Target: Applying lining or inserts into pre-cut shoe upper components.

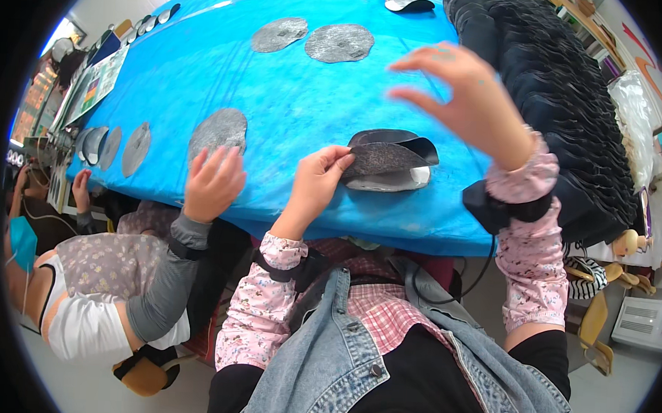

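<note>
My left hand (319, 182) pinches the left edge of a dark grey speckled curved piece (381, 161) between thumb and fingertips. The piece lies on the blue-covered table, with a black curved piece (418, 148) behind it and a shiny whitish piece (391, 179) beneath it. Raised to the right of these is my right hand (465, 90), its fingers and thumb spread, holding nothing and slightly blurred. A large pile of black wavy-edged pieces (542, 98) is beyond my right hand.
A co-worker's hand (215, 183) reaches to a grey rounded piece (220, 131) on my left. Flat grey pieces (339, 43) lie farther back on the blue table cover (291, 94). More curved pieces (93, 144) line the left edge. A black cable (483, 276) hangs near my right arm.
</note>
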Available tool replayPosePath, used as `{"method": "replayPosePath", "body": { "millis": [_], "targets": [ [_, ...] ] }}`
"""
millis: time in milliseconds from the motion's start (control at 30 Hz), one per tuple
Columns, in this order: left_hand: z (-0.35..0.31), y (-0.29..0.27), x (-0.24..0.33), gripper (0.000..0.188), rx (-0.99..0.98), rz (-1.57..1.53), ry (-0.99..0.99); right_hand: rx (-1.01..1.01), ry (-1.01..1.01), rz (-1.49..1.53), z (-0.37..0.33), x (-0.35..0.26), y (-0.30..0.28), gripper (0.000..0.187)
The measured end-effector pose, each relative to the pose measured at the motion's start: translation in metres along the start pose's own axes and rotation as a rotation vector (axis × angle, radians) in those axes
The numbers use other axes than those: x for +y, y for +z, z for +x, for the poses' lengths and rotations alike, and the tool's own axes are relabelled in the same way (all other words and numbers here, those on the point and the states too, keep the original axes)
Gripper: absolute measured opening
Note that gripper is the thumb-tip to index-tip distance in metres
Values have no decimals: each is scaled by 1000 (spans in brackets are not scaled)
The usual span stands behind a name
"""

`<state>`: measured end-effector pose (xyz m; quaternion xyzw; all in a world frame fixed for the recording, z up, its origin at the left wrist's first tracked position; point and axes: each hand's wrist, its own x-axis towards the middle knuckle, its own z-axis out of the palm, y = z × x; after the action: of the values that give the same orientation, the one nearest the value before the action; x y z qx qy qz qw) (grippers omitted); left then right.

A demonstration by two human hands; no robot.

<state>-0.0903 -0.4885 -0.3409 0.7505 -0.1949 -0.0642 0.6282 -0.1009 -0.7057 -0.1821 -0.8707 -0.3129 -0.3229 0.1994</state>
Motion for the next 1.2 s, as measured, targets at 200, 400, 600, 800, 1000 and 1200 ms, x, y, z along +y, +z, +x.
{"method": "replayPosePath", "body": {
  "millis": [200,400,600,800,1000,1200],
  "targets": [
    [8,-4,-3,16,-27,35,-17,71,70,97,-9,11,-43,17],
    [13,-8,37,27,-137,-750,-194,37,74,219,-13,1,-50,20],
    [28,-21,51,24,-586,-1272,-336,-102,-3,483,24,-7,-69,30],
    [31,-14,74,25,-566,-1237,-429,-267,-63,253,49,-10,-82,24],
    [35,-9,81,25,-649,-1257,-413,-324,-89,265,55,-18,-89,23],
    [33,-9,86,26,-582,-1163,-403,-227,-161,257,51,-33,-91,28]
  ]
}}
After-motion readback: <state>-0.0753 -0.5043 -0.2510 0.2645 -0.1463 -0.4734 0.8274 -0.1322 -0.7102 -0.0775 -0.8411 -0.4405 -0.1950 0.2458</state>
